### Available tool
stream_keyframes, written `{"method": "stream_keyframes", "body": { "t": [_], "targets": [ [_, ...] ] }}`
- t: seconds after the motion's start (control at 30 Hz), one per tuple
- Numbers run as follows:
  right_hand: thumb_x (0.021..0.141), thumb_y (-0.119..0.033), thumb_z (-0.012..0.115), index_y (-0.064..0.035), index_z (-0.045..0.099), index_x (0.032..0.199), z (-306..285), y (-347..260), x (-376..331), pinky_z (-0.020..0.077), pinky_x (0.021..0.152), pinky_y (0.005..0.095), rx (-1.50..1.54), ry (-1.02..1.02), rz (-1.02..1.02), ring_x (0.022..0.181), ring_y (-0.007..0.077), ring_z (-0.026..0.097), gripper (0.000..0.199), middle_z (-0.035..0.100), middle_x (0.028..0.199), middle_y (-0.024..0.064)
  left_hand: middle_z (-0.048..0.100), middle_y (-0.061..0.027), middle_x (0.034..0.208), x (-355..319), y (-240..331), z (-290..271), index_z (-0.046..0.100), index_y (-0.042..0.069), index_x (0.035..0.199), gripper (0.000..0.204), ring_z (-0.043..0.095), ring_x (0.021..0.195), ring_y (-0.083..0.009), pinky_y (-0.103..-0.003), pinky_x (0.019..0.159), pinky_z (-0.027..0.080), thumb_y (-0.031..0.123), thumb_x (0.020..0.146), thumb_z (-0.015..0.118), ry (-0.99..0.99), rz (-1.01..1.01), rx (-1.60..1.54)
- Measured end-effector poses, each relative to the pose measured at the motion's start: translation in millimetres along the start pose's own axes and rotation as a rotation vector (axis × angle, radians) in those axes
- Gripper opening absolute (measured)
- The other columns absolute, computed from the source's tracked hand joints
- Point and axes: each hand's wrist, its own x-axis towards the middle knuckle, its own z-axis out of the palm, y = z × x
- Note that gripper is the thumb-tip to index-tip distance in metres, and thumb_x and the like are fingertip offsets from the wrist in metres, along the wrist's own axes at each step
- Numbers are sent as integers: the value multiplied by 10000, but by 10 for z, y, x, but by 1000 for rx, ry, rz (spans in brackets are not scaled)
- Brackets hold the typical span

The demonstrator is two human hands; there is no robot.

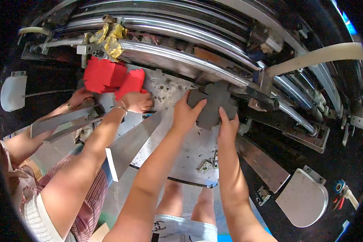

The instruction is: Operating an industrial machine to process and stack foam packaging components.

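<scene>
A stack of dark grey die-cut sheets (213,105) with notched edges lies over the far part of the metal machine table (185,149). My left hand (186,112) grips its left side, thumb laid on top and fingers along the edge. On the near right edge, my right hand (228,124) holds it with the thumb against the side. The undersides of both hands' fingers are partly hidden. To the left, a co-worker's hand (138,101) rests at a smaller red die-cut piece (132,82), beside a larger red stack (105,75).
Polished steel rollers (189,60) cross the far side, with crumpled yellow tape (113,40) on a fitting. Slanted metal guide plates stand left (133,141) and right (264,165) of the table. A rounded light plate (304,197) and red-handled pliers (338,202) lie at right.
</scene>
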Motion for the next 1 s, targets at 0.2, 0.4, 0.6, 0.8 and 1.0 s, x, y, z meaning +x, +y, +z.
{"method": "stream_keyframes", "body": {
  "t": [0.2, 0.4, 0.6, 0.8, 1.0],
  "targets": [
    [789, -259, 634, 9, 461, 1172, -54, 47, 55, 348, 894, 314, -73, 2, 33, 1045, 188, 470, 498, 511, 1148, 88, 519, -267, 1107, 40, 14, -40, 458, -115, 1150, 693, 485, 1076, -316, -351, 903, 378, 404, 730, 644, -41, -23, 298],
    [823, -419, 546, -57, 462, 1209, -266, 283, 169, 335, 909, 300, 23, 29, 206, 1076, 182, 451, 536, 474, 1219, 47, 446, -195, 1235, 26, 142, -35, 408, -76, 1219, 665, 397, 1167, -255, -317, 977, 280, 488, 870, 365, -31, -221, -76],
    [815, -373, 569, -37, 476, 1190, -214, 160, 173, 360, 888, 303, -8, -55, 255, 1037, 183, 479, 512, 499, 1189, 54, 410, -136, 1285, 192, -271, -22, 371, -51, 1265, 661, 367, 1191, -221, -290, 994, 252, 498, 909, 274, -118, -214, -259],
    [801, -377, 581, -36, 484, 1176, -120, 79, 129, 355, 895, 307, 6, -14, 278, 1061, 196, 473, 516, 513, 1172, 49, 325, -133, 1350, 120, -165, -22, 315, -37, 1301, 710, 277, 1256, -226, -309, 1017, 220, 541, 894, 260, -70, -318, -511],
    [812, -396, 556, -78, 489, 1180, -12, 35, -209, 310, 939, 328, 353, 65, 387, 1103, 202, 444, 491, 518, 1170, 25, 230, -129, 1402, -178, 139, 12, 260, -16, 1333, 767, 175, 1305, -218, -322, 1036, 183, 595, 870, 238, 104, -374, -515]
  ]
}}
